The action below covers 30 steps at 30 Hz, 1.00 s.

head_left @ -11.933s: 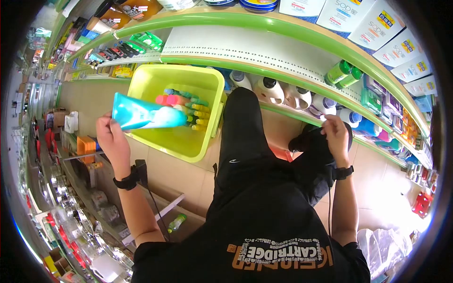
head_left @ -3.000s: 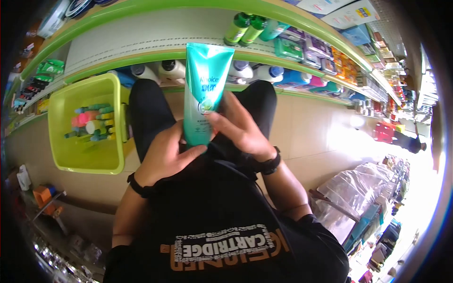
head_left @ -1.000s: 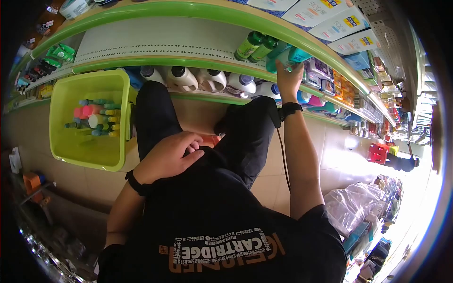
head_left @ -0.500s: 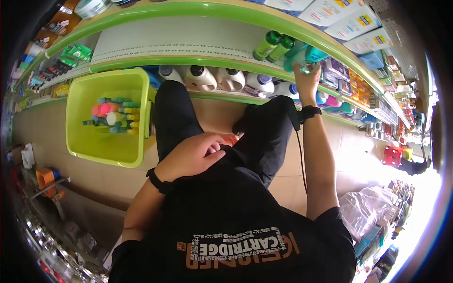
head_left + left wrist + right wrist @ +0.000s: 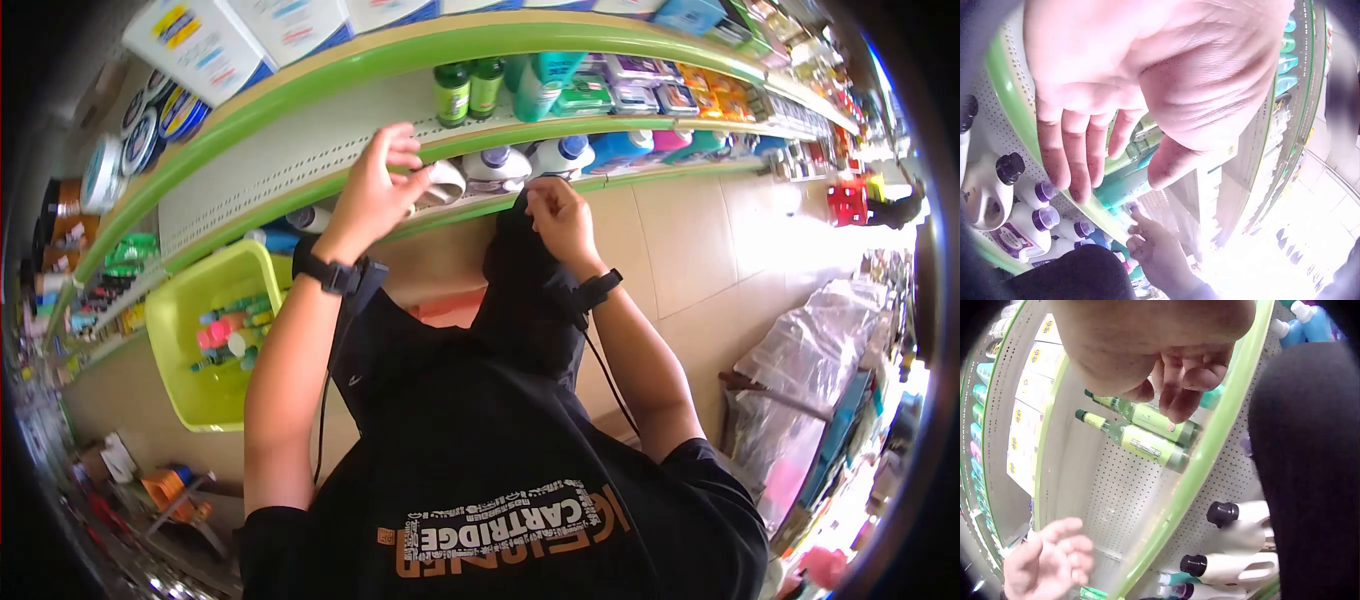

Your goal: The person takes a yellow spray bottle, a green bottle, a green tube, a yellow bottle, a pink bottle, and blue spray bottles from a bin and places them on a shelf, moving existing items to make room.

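Observation:
My left hand [image 5: 375, 195] is raised before the middle shelf, its fingers spread and slightly bent, with nothing in it. In the left wrist view its palm [image 5: 1160, 69] faces the camera. Just past my knee is my right hand [image 5: 563, 220], fingers loosely bent and no object showing in them; the right wrist view shows the same bent fingers [image 5: 1185, 387]. On the shelf ahead stands a teal squeeze tube [image 5: 545, 85], beside two green bottles [image 5: 453, 95] with dark caps. The tube also shows between the two hands in the left wrist view.
At left on the floor, a yellow-green plastic basin [image 5: 195, 395] holds several small coloured bottles [image 5: 225, 330]. White jugs [image 5: 495, 168] line the lower shelf, and white boxes [image 5: 300, 35] stand above. Clear plastic sheeting [image 5: 830, 330] covers something at right. My knees are close to the shelf.
Earlier both hands held the teal tube; then my right hand reached to it on the shelf. Now that hand has drawn back to my knee, while my left has risen from my lap.

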Available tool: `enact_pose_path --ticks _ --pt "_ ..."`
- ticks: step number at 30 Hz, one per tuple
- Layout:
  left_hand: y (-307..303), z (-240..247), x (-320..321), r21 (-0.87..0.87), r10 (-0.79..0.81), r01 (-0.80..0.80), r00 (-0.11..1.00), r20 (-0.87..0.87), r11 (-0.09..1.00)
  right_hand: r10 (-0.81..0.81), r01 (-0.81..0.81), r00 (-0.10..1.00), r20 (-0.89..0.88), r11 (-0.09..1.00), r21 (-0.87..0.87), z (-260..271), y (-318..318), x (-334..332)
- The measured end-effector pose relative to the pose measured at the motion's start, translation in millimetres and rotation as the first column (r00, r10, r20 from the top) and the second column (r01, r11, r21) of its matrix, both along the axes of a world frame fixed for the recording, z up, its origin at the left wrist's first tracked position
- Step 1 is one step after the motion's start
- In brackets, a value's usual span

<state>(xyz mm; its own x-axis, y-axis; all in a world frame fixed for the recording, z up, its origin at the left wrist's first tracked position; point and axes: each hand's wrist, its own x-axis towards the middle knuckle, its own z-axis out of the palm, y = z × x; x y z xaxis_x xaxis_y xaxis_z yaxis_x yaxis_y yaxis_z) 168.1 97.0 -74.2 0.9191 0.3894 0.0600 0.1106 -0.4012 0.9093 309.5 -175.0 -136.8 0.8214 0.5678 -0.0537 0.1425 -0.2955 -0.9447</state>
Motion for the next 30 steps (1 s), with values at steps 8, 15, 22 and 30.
enact_pose_path --ticks 8,15,22,30 --pt "41.1 -28.3 112.3 -0.097 -0.043 0.048 0.998 0.052 0.994 -0.041 0.042 0.995 0.092 0.999 -0.013 -3.6 3.2 7.2" --pt "36.4 -28.6 133.2 -0.221 -0.117 0.111 0.993 -0.014 0.969 -0.034 0.036 0.987 0.159 0.999 -0.01 0.3 9.4 13.4" --pt "30.3 -44.9 139.4 -0.115 -0.015 0.011 1.0 -0.027 0.993 -0.004 0.014 0.977 0.214 0.999 -0.041 0.8 19.1 14.2" --pt "24.2 -43.2 143.0 -0.066 -0.003 0.003 1.0 -0.001 0.998 -0.026 0.029 0.979 0.2 0.999 -0.015 4.5 24.3 12.1"
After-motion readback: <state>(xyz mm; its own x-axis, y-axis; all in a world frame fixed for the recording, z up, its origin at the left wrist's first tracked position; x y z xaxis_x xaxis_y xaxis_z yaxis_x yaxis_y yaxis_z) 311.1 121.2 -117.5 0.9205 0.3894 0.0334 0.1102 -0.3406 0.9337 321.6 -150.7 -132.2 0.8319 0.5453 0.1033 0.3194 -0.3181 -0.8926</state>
